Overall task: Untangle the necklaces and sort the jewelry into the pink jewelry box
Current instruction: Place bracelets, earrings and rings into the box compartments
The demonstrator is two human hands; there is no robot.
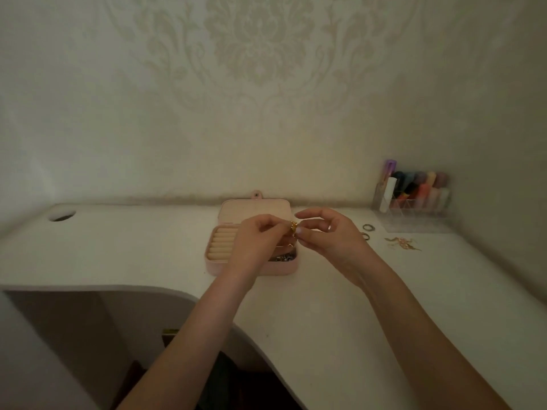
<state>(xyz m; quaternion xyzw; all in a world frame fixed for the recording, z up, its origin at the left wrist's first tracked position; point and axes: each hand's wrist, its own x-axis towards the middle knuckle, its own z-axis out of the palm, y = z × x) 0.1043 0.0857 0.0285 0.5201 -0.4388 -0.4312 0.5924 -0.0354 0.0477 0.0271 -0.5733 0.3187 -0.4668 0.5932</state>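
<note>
The pink jewelry box [216, 266] lies open on the white desk, its lid leaning back toward the wall. Cream ring rolls [223, 244] fill its left side, and some dark jewelry [282, 258] shows in the front right compartment. Above the box, my left hand [260, 241] and my right hand [328, 235] pinch a small gold piece of jewelry [293, 226] between their fingertips. A tangle of gold and pink chains [402, 243] lies on the desk to the right. Three dark rings [368, 230] lie between the chains and my right hand.
A clear organiser [414, 196] with coloured tubes stands at the back right against the wall. A round cable hole [62, 216] sits at the desk's far left. The desk edge [183, 292] curves inward in front of me.
</note>
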